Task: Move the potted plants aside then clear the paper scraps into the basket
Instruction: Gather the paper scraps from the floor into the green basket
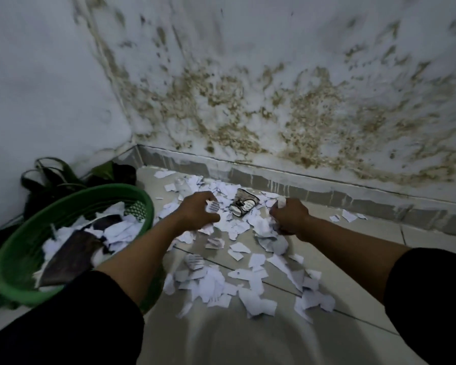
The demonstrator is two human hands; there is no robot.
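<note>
Item: green basket [19, 262], holding torn paper. We note the paper scraps [237, 275] strewn on the floor tiles [353, 306] right of the basket; potted plants [61, 177] behind it. Our left hand [198, 210] and right hand [290, 216] each clutch crumpled scraps, right of the basket.

A damp corner of a home: mould-stained wall [287, 109], tiled floor [353, 299], grey skirting [327, 196].

Green basket [16, 275], white paper scraps [250, 275], brown-speckled white wall [274, 101], black sleeves [63, 330].
</note>
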